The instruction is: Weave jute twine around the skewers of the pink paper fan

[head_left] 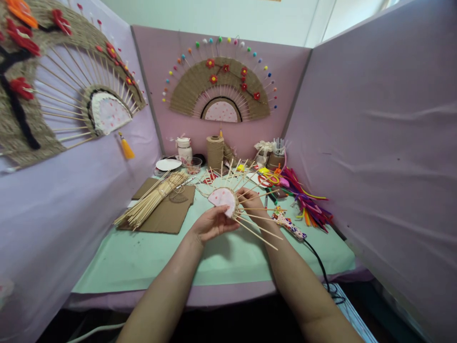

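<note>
A half-round fan base, covered in white cloth with pink dots, is held up over the table, with thin wooden sticks fanning out from its curved edge. My left hand grips the base from below, its thumb on the dotted face. Behind the sticks, my right hand has its fingers closed at the curved edge, where twine runs between the sticks. The sticks partly hide the right fingers. Some sticks point away toward the back of the table, others to the right and toward me.
A stick bundle lies on cardboard at left. Behind stand a twine spool and a white jar. At right are a glue gun with its cord and pipe cleaners. A finished fan hangs on the back panel.
</note>
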`<state>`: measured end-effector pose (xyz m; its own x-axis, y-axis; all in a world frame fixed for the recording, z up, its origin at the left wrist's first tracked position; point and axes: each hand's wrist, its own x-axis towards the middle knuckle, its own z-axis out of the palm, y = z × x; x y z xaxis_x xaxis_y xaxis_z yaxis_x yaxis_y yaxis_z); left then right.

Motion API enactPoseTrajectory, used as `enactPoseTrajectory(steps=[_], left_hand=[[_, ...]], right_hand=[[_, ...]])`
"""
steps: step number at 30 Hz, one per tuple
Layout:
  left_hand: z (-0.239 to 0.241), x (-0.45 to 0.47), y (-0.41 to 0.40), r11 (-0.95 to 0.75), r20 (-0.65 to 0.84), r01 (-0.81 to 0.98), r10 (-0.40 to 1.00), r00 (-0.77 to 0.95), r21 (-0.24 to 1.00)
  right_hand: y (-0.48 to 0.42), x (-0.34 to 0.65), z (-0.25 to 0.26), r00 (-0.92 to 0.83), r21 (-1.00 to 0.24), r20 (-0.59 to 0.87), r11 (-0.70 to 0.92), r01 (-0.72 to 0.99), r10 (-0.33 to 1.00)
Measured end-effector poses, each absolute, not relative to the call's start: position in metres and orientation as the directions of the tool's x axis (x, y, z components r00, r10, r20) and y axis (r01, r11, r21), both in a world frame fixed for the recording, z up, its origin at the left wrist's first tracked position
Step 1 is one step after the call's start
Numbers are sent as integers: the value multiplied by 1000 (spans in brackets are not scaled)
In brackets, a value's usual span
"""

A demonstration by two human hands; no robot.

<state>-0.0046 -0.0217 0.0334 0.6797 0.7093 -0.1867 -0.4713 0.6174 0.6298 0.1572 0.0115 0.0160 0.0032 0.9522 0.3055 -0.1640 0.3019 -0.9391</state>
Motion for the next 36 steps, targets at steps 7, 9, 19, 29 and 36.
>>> enactPoseTrajectory(steps=[7,9,19,29,36], left_hand=[[34,-5,-23,613,-170,-458,698,695,644],[33,-5,-24,604,-155,-471,705,692,643],[38,-11,-17,399,-111,-539,865,489,742],[39,-30,2,330,-173,-590,936,307,737],[37,-32,1,381,-244,-488,915,322,785]], right_hand=[[9,154,20,14,-944,301,300,-135,954],[10,154,18,7,-946,301,299,-123,954],[17,174,18,87,-949,292,299,-98,953],[6,203,37,75,-856,359,360,-370,930],[12,198,36,313,-797,455,538,-273,834]])
